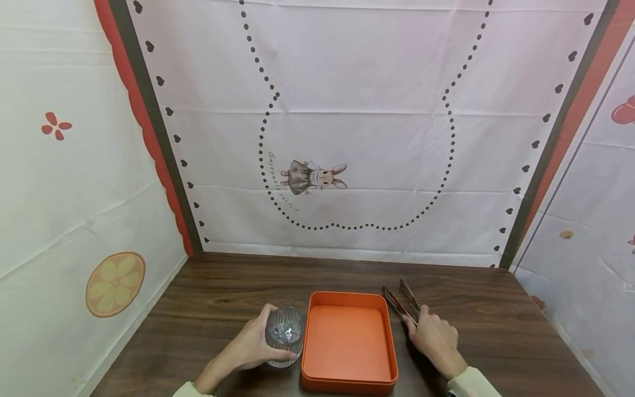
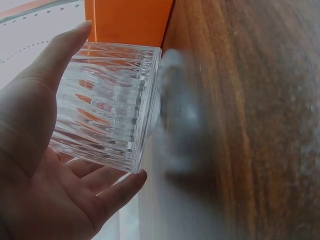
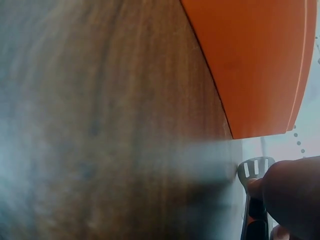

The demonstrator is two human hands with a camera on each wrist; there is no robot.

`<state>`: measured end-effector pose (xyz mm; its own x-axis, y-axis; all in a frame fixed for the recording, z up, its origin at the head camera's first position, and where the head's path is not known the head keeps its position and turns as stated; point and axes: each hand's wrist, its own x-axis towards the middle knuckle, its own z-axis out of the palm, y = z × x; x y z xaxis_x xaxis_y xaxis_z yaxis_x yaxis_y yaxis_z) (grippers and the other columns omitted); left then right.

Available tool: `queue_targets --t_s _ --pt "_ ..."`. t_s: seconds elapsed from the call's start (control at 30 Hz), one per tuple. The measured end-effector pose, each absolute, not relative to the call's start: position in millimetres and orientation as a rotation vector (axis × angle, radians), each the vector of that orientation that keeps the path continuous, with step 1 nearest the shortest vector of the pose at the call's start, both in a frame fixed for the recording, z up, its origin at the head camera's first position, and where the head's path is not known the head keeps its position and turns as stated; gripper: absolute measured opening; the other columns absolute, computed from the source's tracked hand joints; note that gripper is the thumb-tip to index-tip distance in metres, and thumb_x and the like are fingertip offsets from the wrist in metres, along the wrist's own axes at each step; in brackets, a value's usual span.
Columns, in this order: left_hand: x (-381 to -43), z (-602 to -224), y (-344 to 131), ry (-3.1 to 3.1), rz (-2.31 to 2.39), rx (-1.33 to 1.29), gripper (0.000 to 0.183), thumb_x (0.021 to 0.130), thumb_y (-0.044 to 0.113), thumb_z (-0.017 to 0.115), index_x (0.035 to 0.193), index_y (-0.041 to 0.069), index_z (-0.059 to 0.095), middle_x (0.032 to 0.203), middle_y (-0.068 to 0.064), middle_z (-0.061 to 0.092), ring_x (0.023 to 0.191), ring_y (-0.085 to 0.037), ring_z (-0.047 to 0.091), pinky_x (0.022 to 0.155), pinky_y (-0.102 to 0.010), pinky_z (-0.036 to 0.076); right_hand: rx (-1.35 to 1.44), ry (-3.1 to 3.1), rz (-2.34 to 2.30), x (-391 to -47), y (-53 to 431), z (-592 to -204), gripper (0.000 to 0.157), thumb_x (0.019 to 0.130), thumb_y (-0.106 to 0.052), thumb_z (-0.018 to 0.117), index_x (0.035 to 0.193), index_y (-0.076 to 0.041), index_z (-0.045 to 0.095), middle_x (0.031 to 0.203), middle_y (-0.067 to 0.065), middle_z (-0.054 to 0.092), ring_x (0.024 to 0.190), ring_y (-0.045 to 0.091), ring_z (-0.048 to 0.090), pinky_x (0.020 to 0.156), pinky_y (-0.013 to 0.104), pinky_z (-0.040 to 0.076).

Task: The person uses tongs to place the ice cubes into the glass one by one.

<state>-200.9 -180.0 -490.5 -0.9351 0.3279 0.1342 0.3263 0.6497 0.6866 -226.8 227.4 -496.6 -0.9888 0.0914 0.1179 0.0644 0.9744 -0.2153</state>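
My left hand (image 1: 250,343) grips a clear ribbed glass (image 1: 285,337), thumb on the near side and fingers round the far side. In the left wrist view, the glass (image 2: 102,107) has its base close over the table, beside the box's orange wall. Right of the orange box (image 1: 349,344), my right hand (image 1: 437,337) holds a pair of tongs (image 1: 394,302) near the middle. Their two arms spread apart and point away from me. A slotted tip of the tongs (image 3: 256,168) shows past the thumb in the right wrist view.
The box is shallow, with rounded corners, and stands between the hands on a dark wood table (image 1: 238,286). A white printed cloth (image 1: 357,165) hangs behind the table's far edge. More cloth hangs at the left (image 1: 59,220) and right sides.
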Motion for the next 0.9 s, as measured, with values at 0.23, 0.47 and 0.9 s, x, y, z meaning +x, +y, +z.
queue_targets --t_s 0.23,0.47,0.9 --pt "-201.4 -491.8 -179.8 2.885 1.207 0.592 0.091 0.060 0.050 0.092 0.125 0.008 0.044 0.108 -0.008 0.064 0.096 -0.021 0.062 0.078 -0.035 0.052 -0.124 -3.010 0.319 -228.6 228.0 -495.8 0.048 0.095 -0.045 0.059 0.101 0.003 0.055 0.080 0.020 0.063 0.067 0.040 0.062 0.057 0.055 0.048" --pt "-200.0 -491.0 -181.7 2.860 1.270 0.612 0.090 0.059 0.048 0.093 0.127 0.010 0.049 0.108 -0.005 0.066 0.094 -0.020 0.063 0.079 -0.031 0.051 -0.117 -3.008 0.317 -228.3 228.2 -497.8 0.050 0.095 -0.045 0.059 0.102 0.005 0.057 0.086 0.021 0.060 0.073 0.044 0.062 0.059 0.057 0.048" --pt "-197.0 -489.9 -183.8 2.793 1.354 0.607 0.099 0.063 0.045 0.092 0.142 0.018 0.039 0.132 -0.008 0.057 0.114 -0.027 0.057 0.095 -0.047 0.045 -0.125 -3.018 0.345 -227.9 234.0 -499.0 0.058 0.094 -0.052 0.058 0.108 0.004 0.055 0.095 0.023 0.061 0.078 0.046 0.063 0.063 0.057 0.048"
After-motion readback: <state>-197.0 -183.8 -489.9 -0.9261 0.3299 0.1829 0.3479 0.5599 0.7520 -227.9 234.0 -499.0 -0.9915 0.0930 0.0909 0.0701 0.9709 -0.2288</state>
